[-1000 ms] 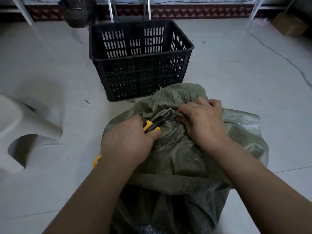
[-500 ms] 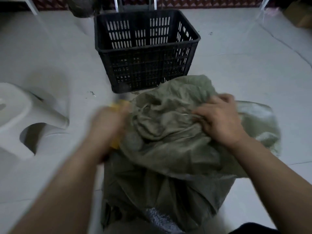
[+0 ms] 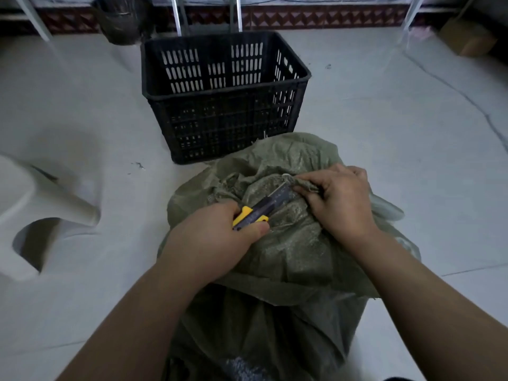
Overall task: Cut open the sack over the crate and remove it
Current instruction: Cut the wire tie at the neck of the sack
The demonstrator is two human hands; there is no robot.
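A green woven sack (image 3: 291, 251) stands on the floor in front of me, its top bunched and crumpled. My left hand (image 3: 214, 240) grips a yellow and black utility knife (image 3: 258, 210), whose blade points up and right into the gathered top of the sack. My right hand (image 3: 338, 202) pinches that bunched fabric just beyond the blade tip. Behind the sack sits a black slatted plastic crate (image 3: 220, 94), open on top. What the sack covers is hidden.
A white plastic stool (image 3: 35, 213) lies at the left. A dark bucket (image 3: 123, 17) and metal legs (image 3: 177, 15) stand at the back wall. A cardboard box (image 3: 467, 37) is at the far right. The floor is pale tile.
Half a second ago my left hand had swung out to the left in a blur; now it is back at the sack's top with the knife blade against the fabric. My right hand kept its pinch.
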